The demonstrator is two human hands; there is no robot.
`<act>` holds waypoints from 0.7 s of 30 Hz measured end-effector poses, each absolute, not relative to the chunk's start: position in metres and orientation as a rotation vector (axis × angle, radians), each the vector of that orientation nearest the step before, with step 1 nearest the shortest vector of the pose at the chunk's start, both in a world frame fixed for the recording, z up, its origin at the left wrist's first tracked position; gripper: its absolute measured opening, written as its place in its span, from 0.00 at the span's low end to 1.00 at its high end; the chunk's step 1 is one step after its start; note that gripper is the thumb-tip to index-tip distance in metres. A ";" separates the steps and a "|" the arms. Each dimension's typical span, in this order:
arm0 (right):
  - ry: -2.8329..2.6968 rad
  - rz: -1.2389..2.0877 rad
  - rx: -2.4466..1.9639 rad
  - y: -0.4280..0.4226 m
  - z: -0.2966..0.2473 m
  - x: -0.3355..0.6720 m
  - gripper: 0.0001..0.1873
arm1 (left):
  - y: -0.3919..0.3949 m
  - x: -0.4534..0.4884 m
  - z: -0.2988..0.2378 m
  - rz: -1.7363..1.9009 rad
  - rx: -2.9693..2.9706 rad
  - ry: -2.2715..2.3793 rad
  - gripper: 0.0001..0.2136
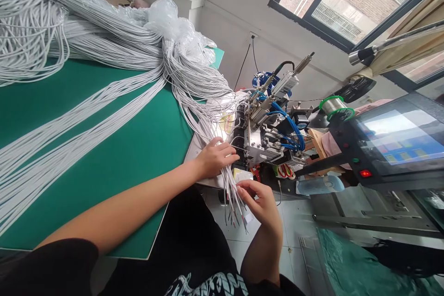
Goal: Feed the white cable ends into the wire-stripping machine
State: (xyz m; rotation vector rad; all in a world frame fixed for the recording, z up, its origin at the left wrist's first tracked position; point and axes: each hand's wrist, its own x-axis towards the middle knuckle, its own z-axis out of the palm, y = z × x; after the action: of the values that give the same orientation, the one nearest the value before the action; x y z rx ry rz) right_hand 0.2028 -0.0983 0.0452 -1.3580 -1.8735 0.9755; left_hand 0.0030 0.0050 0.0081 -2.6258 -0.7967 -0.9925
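A thick bundle of white cables [204,115] runs over the table corner, with stripped, partly red-tipped ends [231,201] hanging down in front of my body. My left hand [215,159] lies over this bundle, palm down and fingers curved round it. Its fingertips are close to the front of a benchtop machine [258,136] with metal cylinders and blue air tubes. Lower and to the right, my right hand [260,200] pinches a white cable near the loose ends with thumb and forefinger. The exact contact under my left fingers is hidden.
More white cables [104,37] and clear plastic bags [166,21] lie on the green tabletop [138,138]. Right of the machine are a solder wire spool [336,107], a screen [402,134] and a blue bottle [321,185]. Red-handled tools [286,170] lie below the machine.
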 end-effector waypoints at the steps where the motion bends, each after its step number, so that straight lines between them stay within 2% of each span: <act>1: -1.879 0.979 -1.359 -0.098 0.045 0.202 0.09 | 0.005 0.003 0.009 -0.998 -2.621 -0.793 0.14; 8: -1.780 0.951 -1.443 -0.095 0.036 0.201 0.11 | 0.005 0.003 0.009 -1.017 -2.630 -0.701 0.14; 21: -1.684 0.529 -1.465 -0.075 0.030 0.203 0.11 | 0.005 0.001 0.012 -1.079 -2.637 -0.530 0.14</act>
State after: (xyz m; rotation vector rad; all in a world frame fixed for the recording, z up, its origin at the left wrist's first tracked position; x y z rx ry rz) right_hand 0.2030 -0.0751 0.0297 -1.4652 -1.6837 0.5289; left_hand 0.0011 0.0046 0.0121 -2.6374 -0.5305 -1.0790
